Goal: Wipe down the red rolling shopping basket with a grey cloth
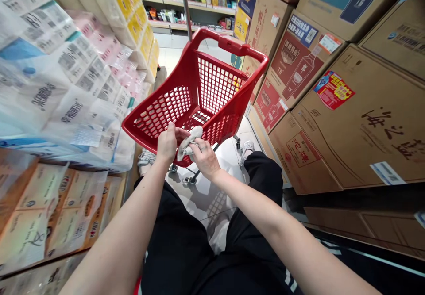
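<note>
A crumpled grey-white cloth (190, 143) is bunched between my hands, in front of the near edge of a red shopping cart (215, 124). My right hand (205, 157) grips it from the right, thumb and fingers closed on the fabric. On the other side, my left hand (168, 143) holds the cloth's left part, thumb raised and fingers reaching partly behind it. The cart has a perforated plastic basket, tilted in view, with its handle (232, 46) at the far end. Whether the cloth touches the rim is hard to tell.
Stacked cardboard cartons (361, 122) line the right side. Plastic-wrapped paper packs (66, 87) rise on the left, above orange-brown packages (69, 206). Stocked shelves (195, 3) stand beyond the cart, near a thin metal pole (186, 9). Cart wheels rest on the tiled floor (212, 197) between my legs.
</note>
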A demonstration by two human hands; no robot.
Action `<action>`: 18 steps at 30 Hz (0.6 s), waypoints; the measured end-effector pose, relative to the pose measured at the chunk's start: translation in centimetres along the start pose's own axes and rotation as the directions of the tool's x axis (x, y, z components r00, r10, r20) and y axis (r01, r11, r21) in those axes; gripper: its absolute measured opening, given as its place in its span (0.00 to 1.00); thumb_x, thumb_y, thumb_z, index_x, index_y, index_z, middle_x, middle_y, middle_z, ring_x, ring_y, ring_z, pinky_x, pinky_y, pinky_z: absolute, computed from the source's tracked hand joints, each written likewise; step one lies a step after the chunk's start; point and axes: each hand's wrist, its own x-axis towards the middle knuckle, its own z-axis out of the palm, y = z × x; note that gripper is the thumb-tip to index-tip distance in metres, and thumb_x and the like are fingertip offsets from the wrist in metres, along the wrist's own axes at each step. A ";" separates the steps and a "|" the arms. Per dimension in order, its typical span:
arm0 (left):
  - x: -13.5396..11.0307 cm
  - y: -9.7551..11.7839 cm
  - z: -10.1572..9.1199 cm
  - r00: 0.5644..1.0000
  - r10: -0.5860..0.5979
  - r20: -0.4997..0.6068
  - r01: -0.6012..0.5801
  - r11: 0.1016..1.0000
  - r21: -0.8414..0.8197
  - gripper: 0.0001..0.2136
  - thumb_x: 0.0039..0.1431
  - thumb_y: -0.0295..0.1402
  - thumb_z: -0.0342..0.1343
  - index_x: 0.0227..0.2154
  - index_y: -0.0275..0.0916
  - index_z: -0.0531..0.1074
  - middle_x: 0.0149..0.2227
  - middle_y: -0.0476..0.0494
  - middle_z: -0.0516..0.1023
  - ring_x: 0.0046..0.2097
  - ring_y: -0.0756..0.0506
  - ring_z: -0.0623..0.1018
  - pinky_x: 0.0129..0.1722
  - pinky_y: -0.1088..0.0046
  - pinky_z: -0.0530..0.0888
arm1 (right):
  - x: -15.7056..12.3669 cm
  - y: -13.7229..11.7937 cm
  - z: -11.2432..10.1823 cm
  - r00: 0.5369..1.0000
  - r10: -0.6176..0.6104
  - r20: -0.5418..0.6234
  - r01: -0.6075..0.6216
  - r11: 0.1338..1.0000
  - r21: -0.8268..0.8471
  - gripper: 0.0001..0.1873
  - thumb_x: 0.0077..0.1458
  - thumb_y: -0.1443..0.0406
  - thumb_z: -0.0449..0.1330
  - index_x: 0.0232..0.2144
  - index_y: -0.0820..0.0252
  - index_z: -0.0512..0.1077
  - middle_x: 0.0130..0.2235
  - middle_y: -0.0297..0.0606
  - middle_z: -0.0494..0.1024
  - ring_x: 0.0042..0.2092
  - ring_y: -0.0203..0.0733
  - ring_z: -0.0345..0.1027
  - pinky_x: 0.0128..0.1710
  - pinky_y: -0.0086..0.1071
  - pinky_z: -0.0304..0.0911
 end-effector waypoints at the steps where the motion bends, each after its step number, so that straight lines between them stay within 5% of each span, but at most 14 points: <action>1: 0.1 -0.1 0.1 1.000 -0.003 0.004 0.003 1.000 -0.017 0.31 0.63 0.53 0.35 0.31 0.36 0.78 0.27 0.37 0.80 0.32 0.42 0.81 0.30 0.67 0.76 | 0.3 0.7 -0.3 0.999 -0.044 0.026 0.044 0.999 -0.003 0.15 0.66 0.67 0.52 0.51 0.59 0.73 0.56 0.47 0.71 0.54 0.46 0.65 0.59 0.41 0.63; 4: 0.2 0.0 0.1 1.000 -0.015 0.000 0.015 0.998 -0.056 0.29 0.62 0.53 0.37 0.35 0.35 0.77 0.26 0.38 0.80 0.30 0.43 0.80 0.30 0.68 0.77 | 2.0 3.4 -1.3 0.992 -0.106 0.063 0.106 0.994 0.000 0.14 0.66 0.67 0.52 0.49 0.58 0.74 0.55 0.46 0.72 0.52 0.46 0.66 0.58 0.42 0.64; 10: -0.3 0.4 0.4 1.000 0.004 0.017 -0.002 0.995 -0.100 0.29 0.62 0.55 0.40 0.41 0.34 0.74 0.25 0.41 0.79 0.30 0.44 0.80 0.33 0.66 0.78 | 5.7 8.4 -2.9 0.974 0.181 -0.136 -0.181 0.983 0.008 0.14 0.66 0.67 0.51 0.46 0.61 0.75 0.52 0.49 0.72 0.52 0.49 0.63 0.56 0.45 0.64; 18: -0.5 0.3 0.5 0.994 0.106 0.005 -0.106 0.993 0.047 0.28 0.63 0.53 0.39 0.40 0.36 0.76 0.30 0.40 0.80 0.38 0.43 0.81 0.42 0.65 0.76 | 2.9 4.1 -1.6 0.993 0.107 -0.041 -0.106 0.994 0.019 0.13 0.65 0.67 0.52 0.47 0.58 0.74 0.51 0.45 0.71 0.51 0.47 0.63 0.55 0.41 0.63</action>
